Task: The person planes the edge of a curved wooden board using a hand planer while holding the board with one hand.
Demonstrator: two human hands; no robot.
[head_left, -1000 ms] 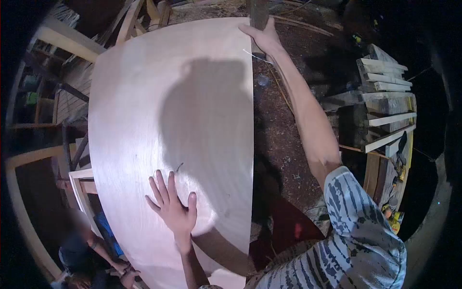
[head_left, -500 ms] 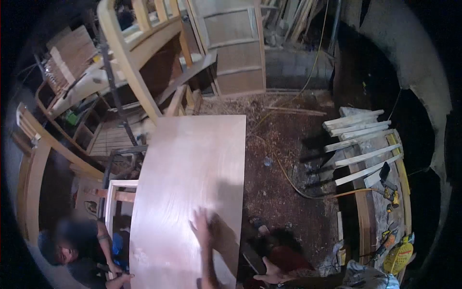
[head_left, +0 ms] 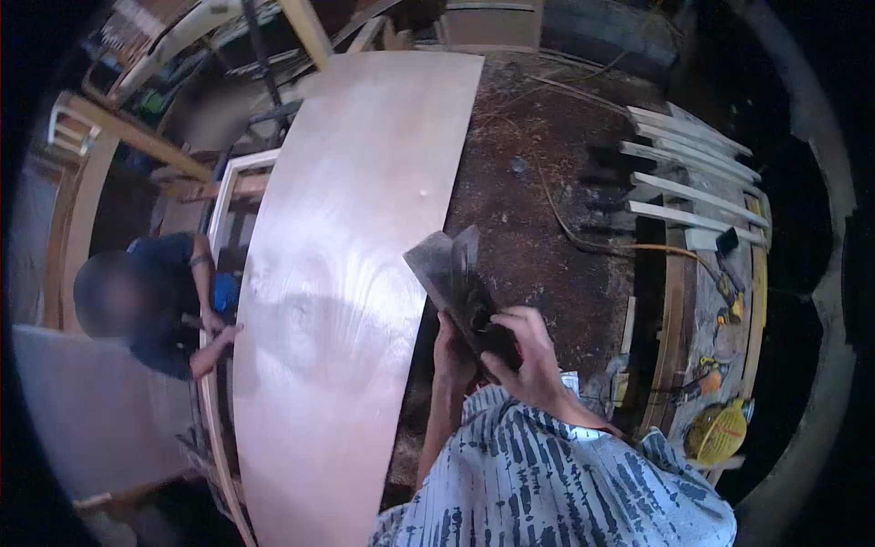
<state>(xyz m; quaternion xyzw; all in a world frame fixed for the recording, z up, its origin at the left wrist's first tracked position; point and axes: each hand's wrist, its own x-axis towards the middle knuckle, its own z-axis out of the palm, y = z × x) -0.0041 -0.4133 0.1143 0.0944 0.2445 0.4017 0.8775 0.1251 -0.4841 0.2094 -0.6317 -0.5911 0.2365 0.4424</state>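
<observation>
A dark grey, flat-sided thing point(head_left: 444, 266), wider at its far end, is held over the right edge of a large pale plywood panel point(head_left: 346, 182); its exact kind I cannot make out. My left hand point(head_left: 452, 354) grips its near part from the left, thumb along the side. My right hand point(head_left: 529, 360) is curled round the near end from the right, thumb and fingers against it. What lies between those fingers is hidden. Both hands are in front of my patterned shirt point(head_left: 547, 465), beside the panel.
A co-worker point(head_left: 164, 301) at the left has hands at the panel's left edge, by a pale wooden frame point(head_left: 221, 205). Several wood strips point(head_left: 697, 187) lie on a bench at right, with a yellow drill point(head_left: 729, 305) and cord. Shavings litter the floor point(head_left: 519, 205).
My view has tilted down. My left hand has left the panel's surface, moved right and taken hold of the dark thing. My right hand has come up beside it.
</observation>
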